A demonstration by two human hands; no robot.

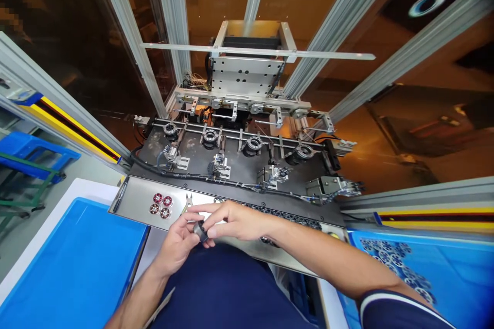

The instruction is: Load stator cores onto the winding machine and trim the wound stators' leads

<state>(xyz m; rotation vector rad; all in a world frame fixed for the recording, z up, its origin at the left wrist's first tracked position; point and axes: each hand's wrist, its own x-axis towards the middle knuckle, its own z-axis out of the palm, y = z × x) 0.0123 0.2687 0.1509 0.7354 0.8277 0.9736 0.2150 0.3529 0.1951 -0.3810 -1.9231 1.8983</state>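
A: What sits furthest left?

B: An empty-looking blue tray (pixel 73 262), lying flat beside the person's left forearm. Just past its far corner begins the steel counter (pixel 133 200).

A: Anything on that steel?

B: Four small red-wound discs (pixel 161 205), clustered so that they touch or nearly touch. A little to their right lies a small pair of cutters (pixel 188 199).

A: And the hands?

B: The left hand (pixel 179 242) comes up from below with its fingers curled around a dark round part (pixel 200 231). The right hand (pixel 231 220) reaches in from the right and pinches the same part between thumb and fingertips. So both hands are closed on it, meeting over the near edge of the counter, above the person's lap.

A: Can you make out the part's detail?

B: No, the fingers cover most of it.

A: What lies further right?

B: A row of dark rings (pixel 287 217) runs along the counter behind the right wrist. Beyond it stands the machine bed (pixel 239 167), with four round fixtures (pixel 252 144) in a line. At the far right a second blue tray (pixel 455 267) holds a scatter of silvery round pieces (pixel 397 259).
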